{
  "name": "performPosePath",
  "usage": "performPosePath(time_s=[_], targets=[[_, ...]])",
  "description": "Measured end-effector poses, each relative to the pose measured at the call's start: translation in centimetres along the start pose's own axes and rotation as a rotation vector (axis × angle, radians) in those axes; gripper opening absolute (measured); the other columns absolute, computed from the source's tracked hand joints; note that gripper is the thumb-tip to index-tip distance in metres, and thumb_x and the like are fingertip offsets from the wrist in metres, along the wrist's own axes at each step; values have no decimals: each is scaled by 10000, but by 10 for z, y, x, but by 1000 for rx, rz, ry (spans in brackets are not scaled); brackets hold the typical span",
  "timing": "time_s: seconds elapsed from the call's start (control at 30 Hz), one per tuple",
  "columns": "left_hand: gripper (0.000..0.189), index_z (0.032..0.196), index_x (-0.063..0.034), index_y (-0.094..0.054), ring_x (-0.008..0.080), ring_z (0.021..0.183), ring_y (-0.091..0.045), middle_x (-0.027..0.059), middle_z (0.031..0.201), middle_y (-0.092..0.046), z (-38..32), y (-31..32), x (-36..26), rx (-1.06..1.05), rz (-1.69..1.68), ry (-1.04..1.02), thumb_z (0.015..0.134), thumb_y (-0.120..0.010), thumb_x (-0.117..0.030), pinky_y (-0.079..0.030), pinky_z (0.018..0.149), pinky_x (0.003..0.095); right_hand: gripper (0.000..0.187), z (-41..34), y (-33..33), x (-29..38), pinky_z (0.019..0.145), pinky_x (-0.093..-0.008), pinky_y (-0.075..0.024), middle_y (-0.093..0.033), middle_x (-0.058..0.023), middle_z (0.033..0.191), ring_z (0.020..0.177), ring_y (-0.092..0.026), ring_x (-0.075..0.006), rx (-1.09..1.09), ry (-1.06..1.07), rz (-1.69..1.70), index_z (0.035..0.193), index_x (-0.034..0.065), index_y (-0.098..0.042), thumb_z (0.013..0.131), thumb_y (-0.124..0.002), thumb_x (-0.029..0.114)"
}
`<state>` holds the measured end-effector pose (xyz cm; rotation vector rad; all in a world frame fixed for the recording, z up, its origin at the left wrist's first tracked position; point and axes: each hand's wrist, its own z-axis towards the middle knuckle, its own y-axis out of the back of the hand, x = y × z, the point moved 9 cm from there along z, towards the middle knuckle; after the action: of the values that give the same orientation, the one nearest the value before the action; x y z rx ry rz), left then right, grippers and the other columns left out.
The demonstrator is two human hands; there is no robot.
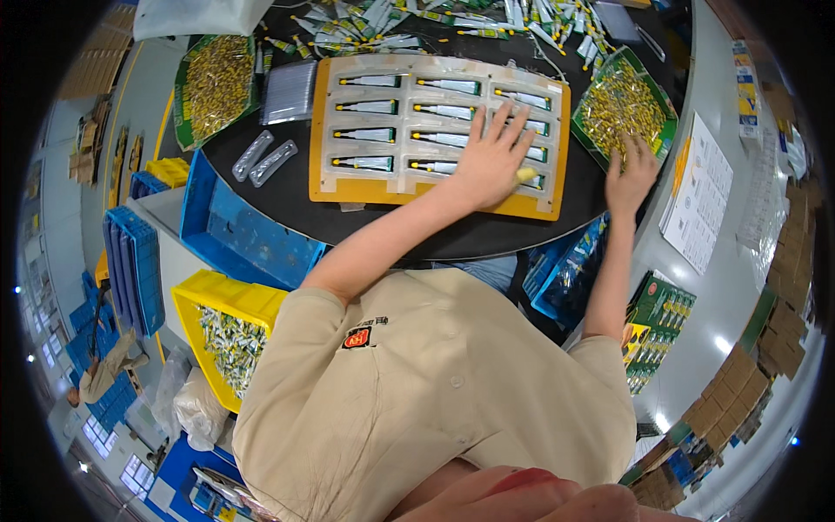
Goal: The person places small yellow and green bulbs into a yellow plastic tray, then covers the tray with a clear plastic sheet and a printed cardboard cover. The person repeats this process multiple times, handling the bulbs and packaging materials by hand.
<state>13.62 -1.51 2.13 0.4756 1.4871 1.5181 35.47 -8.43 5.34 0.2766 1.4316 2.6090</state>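
My left hand lies palm down with spread fingers over the right part of a yellow board, its thumb wearing a yellow finger cover. Rows of clear plastic pockets on the board hold small silver tubes with yellow tips and green ends; my hand and forearm hide some of these. My right hand reaches into a green carton at the right, filled with small yellow-tipped pieces. Its fingertips are among the pieces, and whether they grip one cannot be seen.
Loose tubes cover the black table's far side. Left of the board are a second green carton, stacked clear plastic sheets and two clear blisters. A blue bin and a yellow crate stand nearby. Printed sheets lie right.
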Motion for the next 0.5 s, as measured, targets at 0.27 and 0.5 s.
performPosePath(time_s=[0.27, 0.5], targets=[[644, 1533, -153, -275, 319, 1495, -145, 102, 1613, -198, -28, 57, 131, -36, 204, 296, 990, -465, -441, -90, 1187, 581, 132, 17, -60, -74, 733, -391, -498, -646, -152, 880, 853, -637, -312, 366, -80, 33, 965, 67, -693, 843, -696, 117], [644, 1558, -161, -212, 257, 1492, -172, 72, 1621, -186, -58, 58, 177, 43, 254, 164, 1013, -382, -460, -108, 1209, 500, 124, 39, -28, -85, 716, -337, -524, -694, -145, 894, 785, -681, -272, 335, -216, 191, 958, 48, -712, 855, -701, 116]])
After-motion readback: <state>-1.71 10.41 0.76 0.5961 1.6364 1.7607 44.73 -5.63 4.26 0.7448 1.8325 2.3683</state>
